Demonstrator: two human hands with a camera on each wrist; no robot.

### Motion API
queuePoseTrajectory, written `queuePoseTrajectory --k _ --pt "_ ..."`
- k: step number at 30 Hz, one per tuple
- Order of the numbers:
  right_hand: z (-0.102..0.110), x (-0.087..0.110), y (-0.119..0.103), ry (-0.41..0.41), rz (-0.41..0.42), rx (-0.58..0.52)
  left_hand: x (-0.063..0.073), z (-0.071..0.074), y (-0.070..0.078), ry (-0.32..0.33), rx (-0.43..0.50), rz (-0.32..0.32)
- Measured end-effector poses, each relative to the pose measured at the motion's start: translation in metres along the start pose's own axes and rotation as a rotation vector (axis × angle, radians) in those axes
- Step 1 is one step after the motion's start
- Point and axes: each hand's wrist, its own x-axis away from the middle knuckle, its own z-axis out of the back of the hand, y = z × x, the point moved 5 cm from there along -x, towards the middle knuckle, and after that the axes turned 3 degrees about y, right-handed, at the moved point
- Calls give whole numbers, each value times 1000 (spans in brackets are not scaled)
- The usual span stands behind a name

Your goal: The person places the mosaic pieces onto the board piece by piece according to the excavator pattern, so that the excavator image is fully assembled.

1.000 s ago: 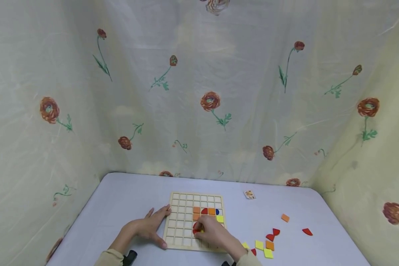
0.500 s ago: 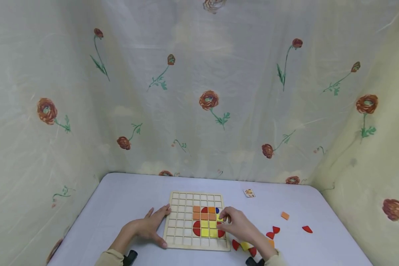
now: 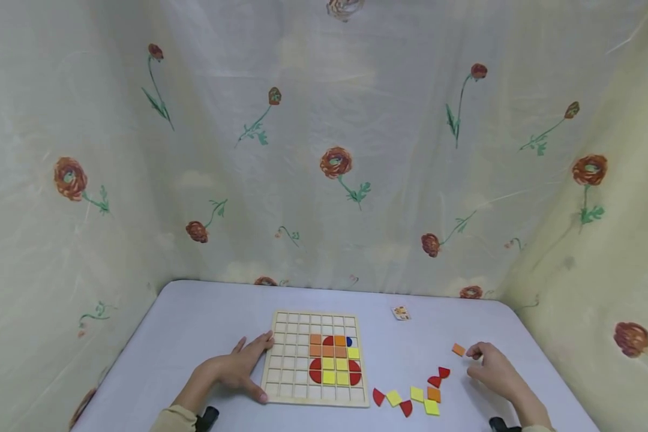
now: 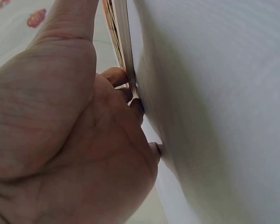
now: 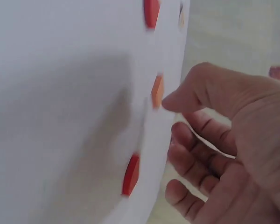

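The wooden grid board (image 3: 291, 330) lies flat on the white table, with orange, yellow, red and blue pieces set in its right half. My left hand (image 3: 240, 367) rests along the board's left edge, fingers spread at its side and thumb by the near corner. In the left wrist view the fingertips meet the board's edge (image 4: 126, 46). Over on the right, my right hand (image 3: 494, 371) hovers with loosely bent fingers and holds nothing. Its thumb and index finger are right beside a loose orange square tile (image 3: 458, 349). The right wrist view has a red piece (image 5: 131, 175) lying below that tile (image 5: 157, 92).
Between board and right hand lie loose pieces: red quarter-circles (image 3: 434, 381), yellow squares (image 3: 417, 393) and another orange square (image 3: 434, 395). A small picture card (image 3: 401, 313) is at the back. A flowered curtain (image 3: 281, 252) stands behind the table (image 3: 210, 312).
My right hand has left the board and travelled right to the loose orange tile, uncovering the yellow and red pieces in the grid. The left hand stays at the board's edge.
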Motion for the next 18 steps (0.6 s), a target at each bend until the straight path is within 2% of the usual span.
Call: queuePoseTrajectory --k 4,7,14,18 --pt "9 1 33 57 36 99 0 0 -1 4 0 -1" --pt "10 3 46 65 33 107 0 0 -2 3 7 5" --pt "8 6 51 29 -59 49 -1 0 -3 -3 5 9" --pt "7 9 48 16 -149 27 1 0 0 2 8 -2"
